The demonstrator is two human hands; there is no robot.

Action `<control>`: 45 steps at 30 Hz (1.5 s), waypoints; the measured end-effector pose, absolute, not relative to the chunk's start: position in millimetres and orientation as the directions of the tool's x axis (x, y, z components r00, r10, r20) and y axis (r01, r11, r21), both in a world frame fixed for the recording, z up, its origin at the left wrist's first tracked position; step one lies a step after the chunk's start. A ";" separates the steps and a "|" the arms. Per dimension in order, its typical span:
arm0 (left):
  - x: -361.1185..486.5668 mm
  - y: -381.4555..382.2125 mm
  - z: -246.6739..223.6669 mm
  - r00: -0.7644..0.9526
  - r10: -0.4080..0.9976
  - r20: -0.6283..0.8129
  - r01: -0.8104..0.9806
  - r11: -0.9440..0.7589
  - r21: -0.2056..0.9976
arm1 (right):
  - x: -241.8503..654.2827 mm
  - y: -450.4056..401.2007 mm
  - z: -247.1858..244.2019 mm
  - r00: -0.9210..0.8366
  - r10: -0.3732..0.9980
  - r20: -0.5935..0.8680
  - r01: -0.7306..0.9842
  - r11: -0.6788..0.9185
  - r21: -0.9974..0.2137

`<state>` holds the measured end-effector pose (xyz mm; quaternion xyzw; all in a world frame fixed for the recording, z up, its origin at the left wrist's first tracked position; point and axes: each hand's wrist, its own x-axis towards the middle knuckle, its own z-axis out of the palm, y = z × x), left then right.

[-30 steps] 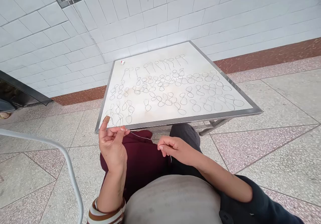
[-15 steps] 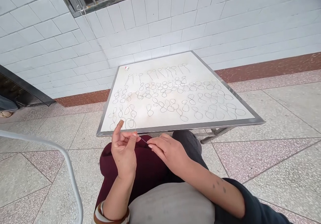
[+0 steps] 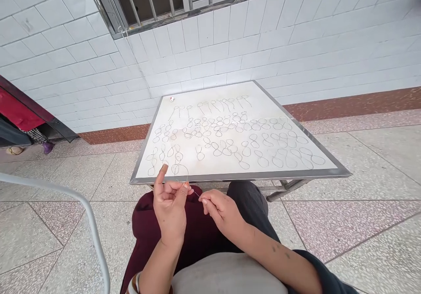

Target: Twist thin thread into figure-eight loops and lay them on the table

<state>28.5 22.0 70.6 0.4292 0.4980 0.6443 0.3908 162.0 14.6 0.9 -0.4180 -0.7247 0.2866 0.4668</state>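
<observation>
A thin wire [image 3: 196, 194] runs between my two hands, just off the table's near edge. My left hand [image 3: 173, 206] pinches it between thumb and fingertips, with one finger raised, and a thin loop rises above that pinch. The fingers of my right hand [image 3: 222, 208] are closed on the wire's other end. Beyond my hands, several thin wire pieces bent into double loops [image 3: 200, 153] lie in rows on the white tabletop [image 3: 223, 171]. Farther back is a row of single loops with long tails [image 3: 231, 103].
A small white and red object [image 3: 172, 99] sits at the table's back left corner. A pale curved metal bar [image 3: 88, 210] stands at the left. Behind the table is a tiled wall [image 3: 210, 50] with a barred window. Part of a person [image 3: 19, 114] shows at the far left.
The view has shifted, so the table and my hands appear lower and more of the window shows. More of the person at the left is visible. Both hands keep their hold on the wire.
</observation>
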 end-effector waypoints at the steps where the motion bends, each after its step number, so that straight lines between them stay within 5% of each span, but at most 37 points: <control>1: 28.3 21.3 70.4 -0.318 0.933 0.168 -0.063 -0.197 0.978 | 162.9 15.0 -0.8 -0.227 0.874 0.430 0.282 0.482 -0.830; 7: 28.9 15.2 65.3 -0.204 0.967 0.153 -0.038 -0.164 0.986 | 170.7 24.5 10.2 -0.163 0.927 0.338 0.192 0.366 -0.910; 13: 37.9 6.7 59.8 -0.123 0.986 0.114 -0.029 -0.118 0.993 | 163.9 27.8 37.9 -0.090 0.983 0.158 -0.072 0.152 -0.986; 20: 41.2 8.1 55.7 -0.119 0.989 0.085 -0.064 -0.094 0.994 | 158.9 22.5 35.5 -0.060 0.989 0.133 -0.128 0.124 -0.984; 34: 37.5 3.4 55.7 0.012 0.998 0.068 0.020 -0.069 0.997 | 180.0 37.3 38.4 0.007 0.904 0.427 0.321 0.402 -0.857; 45: 41.3 2.1 55.2 0.015 0.997 0.076 0.057 -0.077 0.995 | 171.9 33.2 34.8 0.094 0.896 0.433 0.306 0.388 -0.869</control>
